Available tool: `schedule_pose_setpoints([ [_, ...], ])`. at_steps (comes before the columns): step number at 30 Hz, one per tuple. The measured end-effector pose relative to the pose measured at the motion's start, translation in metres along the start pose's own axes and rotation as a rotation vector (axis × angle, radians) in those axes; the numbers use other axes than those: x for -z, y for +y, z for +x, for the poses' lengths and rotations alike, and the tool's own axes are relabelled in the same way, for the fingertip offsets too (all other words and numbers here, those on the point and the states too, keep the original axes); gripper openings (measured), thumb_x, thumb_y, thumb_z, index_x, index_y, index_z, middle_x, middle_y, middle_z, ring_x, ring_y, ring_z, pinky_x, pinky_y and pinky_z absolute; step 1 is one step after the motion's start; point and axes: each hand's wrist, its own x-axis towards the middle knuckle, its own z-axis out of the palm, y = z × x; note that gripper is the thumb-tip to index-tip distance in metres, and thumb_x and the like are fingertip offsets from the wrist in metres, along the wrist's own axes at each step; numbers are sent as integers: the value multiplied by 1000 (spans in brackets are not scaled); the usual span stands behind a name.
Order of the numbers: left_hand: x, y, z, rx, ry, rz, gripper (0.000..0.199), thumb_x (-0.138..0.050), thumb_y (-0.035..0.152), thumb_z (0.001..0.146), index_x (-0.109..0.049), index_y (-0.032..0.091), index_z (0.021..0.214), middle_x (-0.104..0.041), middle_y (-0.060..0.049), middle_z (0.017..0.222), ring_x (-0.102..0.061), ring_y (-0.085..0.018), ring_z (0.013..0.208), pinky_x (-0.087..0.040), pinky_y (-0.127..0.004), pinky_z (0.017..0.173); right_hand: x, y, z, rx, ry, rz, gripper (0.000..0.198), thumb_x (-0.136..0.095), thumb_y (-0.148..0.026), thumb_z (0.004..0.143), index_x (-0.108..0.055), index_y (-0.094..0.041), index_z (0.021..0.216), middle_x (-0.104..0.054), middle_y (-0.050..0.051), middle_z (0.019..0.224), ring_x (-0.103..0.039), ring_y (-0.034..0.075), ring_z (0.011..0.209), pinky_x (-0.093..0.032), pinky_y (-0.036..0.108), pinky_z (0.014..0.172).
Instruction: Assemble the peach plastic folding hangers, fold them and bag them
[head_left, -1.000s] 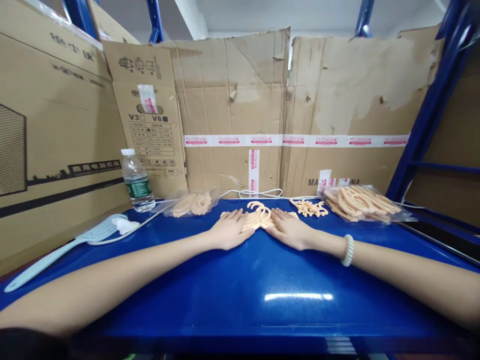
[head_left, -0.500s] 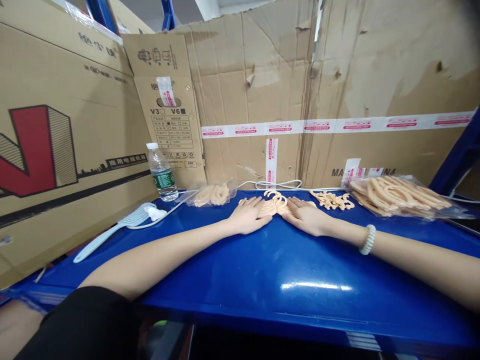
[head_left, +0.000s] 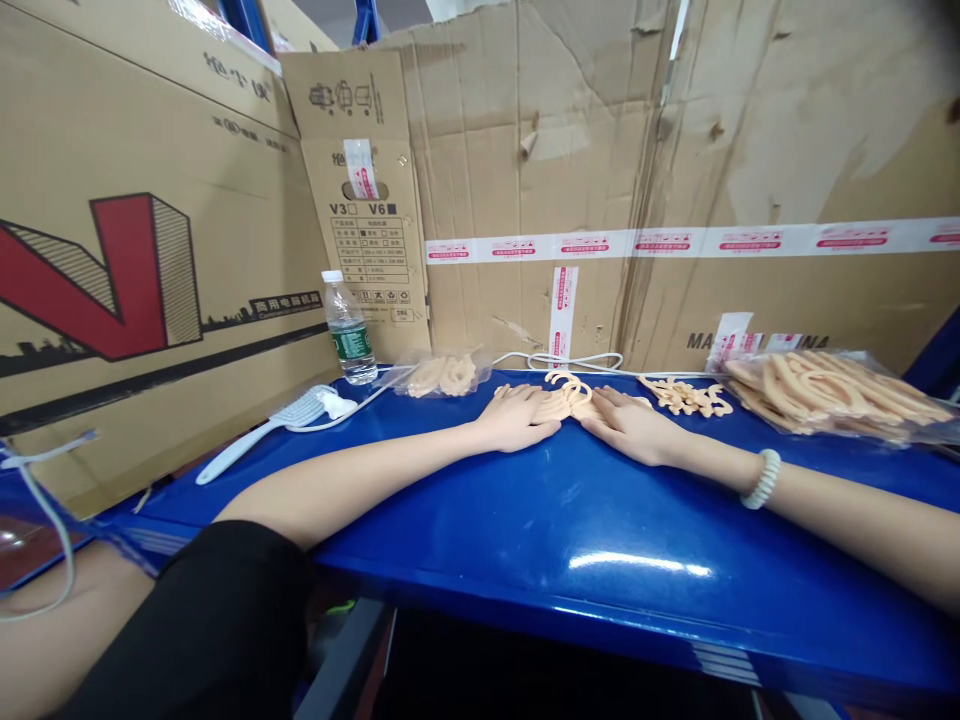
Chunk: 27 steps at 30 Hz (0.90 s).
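Observation:
Beige plastic clothes hangers (head_left: pixel 556 404) lie in a small stack on the blue table, hooks toward the back. My left hand (head_left: pixel 516 417) rests flat over their left side, fingers stretched out. Over the right side lies my right hand (head_left: pixel 628 424), also flat with straight fingers. Both palms face down and partly hide the hangers. Just right of my right hand is a loose heap of small beige hooks (head_left: pixel 686 396).
A clear bag of beige parts (head_left: pixel 442 376) lies left of the hangers, a larger bag of long parts (head_left: pixel 832 392) to the right. A water bottle (head_left: pixel 349 335), a pale hairbrush (head_left: pixel 255 438) and a white cable (head_left: pixel 592 358) are along the back and left. Cardboard (head_left: pixel 480 150) walls the back.
The view has turned slightly left, so everything sits further right in the picture. Both hands stay flat on the hangers, with no clear movement over them.

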Motion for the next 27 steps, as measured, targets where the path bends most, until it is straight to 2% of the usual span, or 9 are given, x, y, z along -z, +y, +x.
schedule_pose_setpoints([
  [11, 0, 0, -3, -5, 25, 6, 60, -37, 53, 91, -41, 15, 137, -47, -12, 141, -40, -29, 130, -25, -50, 110, -1, 1, -1, 37, 71, -7, 69, -28, -54, 93, -47, 0, 133, -45, 26, 139, -38, 37, 132, -33, 50, 107],
  [16, 3, 4, -6, -42, 109, 9, 51, -41, 45, 92, -48, 12, 129, -54, -15, 133, -47, -30, 124, -31, -50, 107, 4, -4, -6, 65, 200, -13, 67, -37, -57, 91, -50, -4, 131, -47, 25, 138, -38, 36, 132, -32, 51, 108],
  [21, 5, 3, -6, -125, 206, -17, 36, -47, 35, 90, -56, 13, 117, -61, -12, 123, -53, -27, 117, -37, -46, 103, 7, -9, -10, 19, 233, -20, 69, -31, -56, 94, -51, 0, 128, -46, 26, 138, -40, 35, 131, -36, 47, 107],
  [24, 7, 4, -7, -172, 266, -22, 28, -50, 29, 87, -58, 15, 110, -63, -10, 117, -55, -24, 111, -40, -43, 100, 18, -4, -11, 24, 267, -65, 64, -33, -54, 94, -52, -2, 127, -47, 24, 138, -40, 33, 131, -34, 46, 108],
  [27, 11, 7, -10, -222, 294, 7, 23, -49, 24, 85, -59, 18, 105, -65, -8, 112, -56, -24, 107, -40, -44, 98, 43, 14, -10, 2, 336, -107, 49, -34, -43, 96, -58, -9, 121, -58, 18, 127, -50, 30, 121, -39, 44, 103],
])
